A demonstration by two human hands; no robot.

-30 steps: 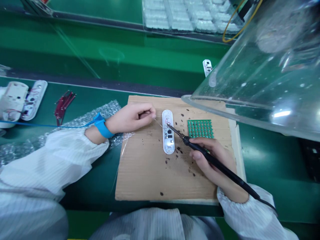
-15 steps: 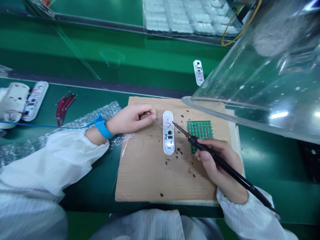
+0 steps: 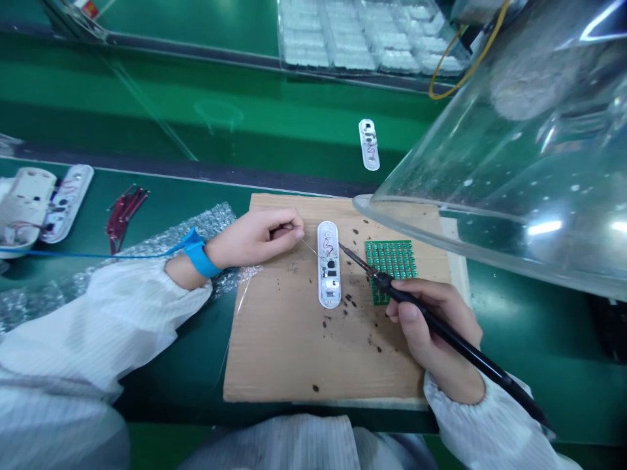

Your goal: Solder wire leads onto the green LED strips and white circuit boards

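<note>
My left hand, with a blue wrist strap at its wrist, pinches a thin solder wire. The wire's far end reaches the left edge of a white oblong casing fitted with electronic parts and red wires. That casing lies on a cardboard sheet, its long side pointing away from me. From the right, my right hand grips a black soldering iron like a pen. The iron's tip is close to the casing's right edge; contact cannot be made out. Beneath the iron lies a green circuit-board panel.
A large clear hood overhangs the right side. Red wires, bubble wrap and white casings lie at left. Another casing sits on the moving-looking green strip beyond. A clear compartment tray stands at the back.
The soldering iron's tip has drawn slightly away to the right and down from the casing's wires. The far casing has shifted left. My left hand keeps its pinch.
</note>
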